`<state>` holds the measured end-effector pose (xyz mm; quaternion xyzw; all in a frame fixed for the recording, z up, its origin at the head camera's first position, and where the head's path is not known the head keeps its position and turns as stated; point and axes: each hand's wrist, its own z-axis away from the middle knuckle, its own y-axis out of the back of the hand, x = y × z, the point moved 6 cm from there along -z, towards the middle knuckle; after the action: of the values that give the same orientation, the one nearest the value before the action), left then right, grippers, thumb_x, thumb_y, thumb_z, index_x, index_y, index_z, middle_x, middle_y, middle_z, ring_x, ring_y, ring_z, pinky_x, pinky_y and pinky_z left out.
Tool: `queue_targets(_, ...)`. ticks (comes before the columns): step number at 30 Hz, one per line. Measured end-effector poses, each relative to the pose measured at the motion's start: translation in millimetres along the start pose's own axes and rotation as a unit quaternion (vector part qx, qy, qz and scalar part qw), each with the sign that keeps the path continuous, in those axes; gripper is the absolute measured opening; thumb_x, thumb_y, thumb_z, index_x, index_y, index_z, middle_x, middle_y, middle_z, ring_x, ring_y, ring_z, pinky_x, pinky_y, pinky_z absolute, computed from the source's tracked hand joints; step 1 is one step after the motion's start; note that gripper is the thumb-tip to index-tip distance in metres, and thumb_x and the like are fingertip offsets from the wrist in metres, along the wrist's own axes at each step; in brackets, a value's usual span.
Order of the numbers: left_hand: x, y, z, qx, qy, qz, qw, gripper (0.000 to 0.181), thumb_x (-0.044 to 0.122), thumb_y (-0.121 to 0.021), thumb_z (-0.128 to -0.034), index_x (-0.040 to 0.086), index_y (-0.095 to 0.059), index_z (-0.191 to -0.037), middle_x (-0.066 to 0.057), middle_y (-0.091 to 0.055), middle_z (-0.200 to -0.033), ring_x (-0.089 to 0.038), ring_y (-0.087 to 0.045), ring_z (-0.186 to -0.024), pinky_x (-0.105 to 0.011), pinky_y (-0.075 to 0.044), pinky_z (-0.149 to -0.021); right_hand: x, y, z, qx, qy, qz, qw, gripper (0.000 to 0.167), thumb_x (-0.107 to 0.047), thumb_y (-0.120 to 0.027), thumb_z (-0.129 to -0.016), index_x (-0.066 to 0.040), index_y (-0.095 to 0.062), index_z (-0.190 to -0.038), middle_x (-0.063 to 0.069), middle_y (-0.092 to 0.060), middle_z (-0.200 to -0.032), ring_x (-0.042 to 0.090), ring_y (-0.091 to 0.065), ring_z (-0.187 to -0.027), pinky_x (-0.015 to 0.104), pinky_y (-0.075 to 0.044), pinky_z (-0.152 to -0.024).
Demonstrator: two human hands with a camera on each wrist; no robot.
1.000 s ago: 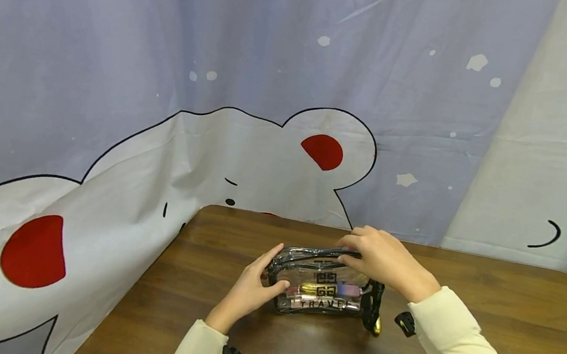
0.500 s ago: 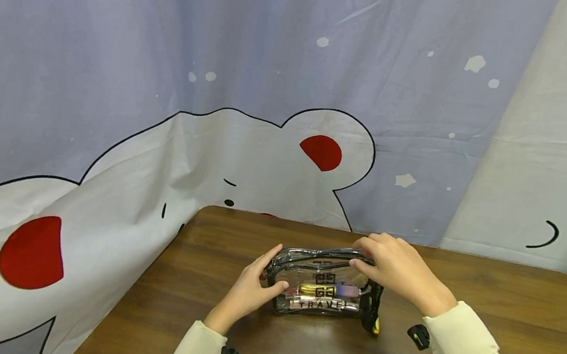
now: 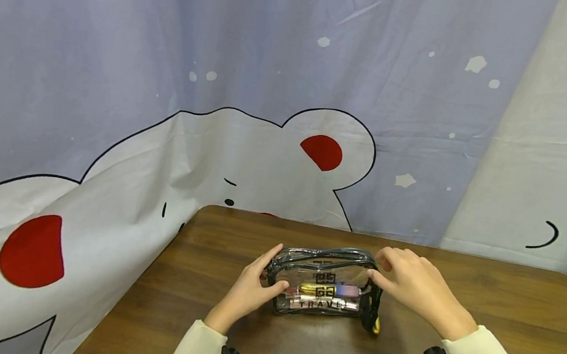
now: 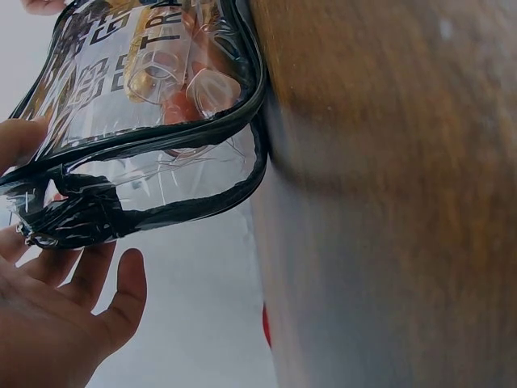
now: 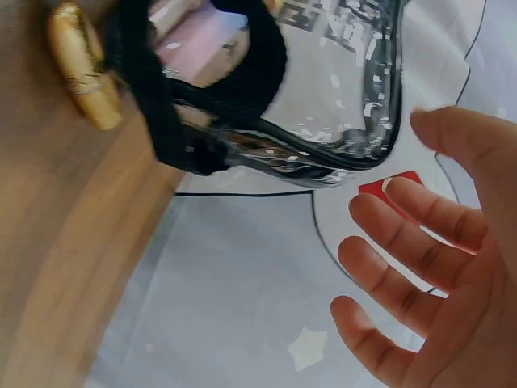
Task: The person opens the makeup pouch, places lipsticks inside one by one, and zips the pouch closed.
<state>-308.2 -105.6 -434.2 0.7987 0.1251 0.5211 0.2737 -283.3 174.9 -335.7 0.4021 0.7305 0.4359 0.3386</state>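
A clear toiletry bag (image 3: pixel 324 279) with black trim and "TRAVEL" lettering stands on the wooden table. Through its side show several cosmetics, among them a gold tube (image 3: pixel 309 289) and a blue-to-pink tube (image 3: pixel 348 292). My left hand (image 3: pixel 247 290) holds the bag's left end, thumb on the front face and fingers at the end and top corner. In the right wrist view, my right hand (image 5: pixel 428 259) is just off the bag's upper right corner, fingers loosely bent and holding nothing. A black strap (image 5: pixel 258 65) hangs at the bag's right end.
A gold lipstick-like tube (image 5: pixel 85 69) lies on the table (image 3: pixel 463 317) beside the bag's right end. Behind the table's far edge hangs a printed curtain (image 3: pixel 244 154) with a white bear design.
My right hand has slid rightward along the bag's top edge, past its right corner, and come off it. The left hand and the bag have stayed nearly still.
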Motion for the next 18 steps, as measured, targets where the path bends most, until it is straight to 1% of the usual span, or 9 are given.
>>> queue_targets(4, -1.2, -0.4, -0.6, 0.001, 0.0, -0.001, 1.0, 0.074, 0.035, -0.068, -0.0895, 0.034, -0.027, -0.151, -0.006, -0.033, -0.155, -0.032, -0.037, -0.139, -0.053, -0.043, -0.1, 10, -5, 8.4, -0.006, -0.029, -0.011, 0.9995, 0.016, -0.029, -0.066, -0.088, -0.014, -0.066, -0.095, -0.005, -0.062, -0.082, 0.012, -0.057, -0.077, 0.034, -0.046, -0.065)
queue_targets(8, -1.1, -0.1, -0.4, 0.001, 0.003, -0.004, 1.0, 0.074, 0.036, -0.067, -0.0894, 0.035, -0.026, -0.151, -0.006, -0.032, -0.156, -0.033, -0.034, -0.141, -0.057, -0.038, -0.104, 19, -12, 18.7, -0.017, -0.048, -0.02, 0.9985, 0.016, -0.028, -0.066, -0.087, -0.014, -0.066, -0.094, -0.006, -0.061, -0.082, 0.011, -0.056, -0.076, 0.034, -0.045, -0.063)
queue_targets(10, -1.0, 0.0, -0.2, 0.0, 0.005, -0.005, 1.0, 0.074, 0.036, -0.068, -0.0893, 0.035, -0.027, -0.151, -0.006, -0.032, -0.156, -0.033, -0.033, -0.141, -0.058, -0.037, -0.104, 23, -17, 24.5, -0.025, -0.056, -0.025, 0.9978, 0.016, -0.027, -0.066, -0.087, -0.014, -0.065, -0.094, -0.007, -0.061, -0.082, 0.01, -0.055, -0.075, 0.032, -0.044, -0.062)
queue_targets(18, -1.0, 0.3, 0.6, 0.0, 0.004, -0.004, 1.0, 0.074, 0.036, -0.067, -0.0898, 0.035, -0.026, -0.151, -0.008, -0.032, -0.155, -0.033, -0.036, -0.139, -0.055, -0.042, -0.1, 36, -40, 41.2, -0.055, -0.073, -0.036, 0.9951, 0.016, -0.025, -0.069, -0.083, -0.012, -0.066, -0.092, -0.006, -0.06, -0.08, 0.009, -0.054, -0.072, 0.033, -0.045, -0.061)
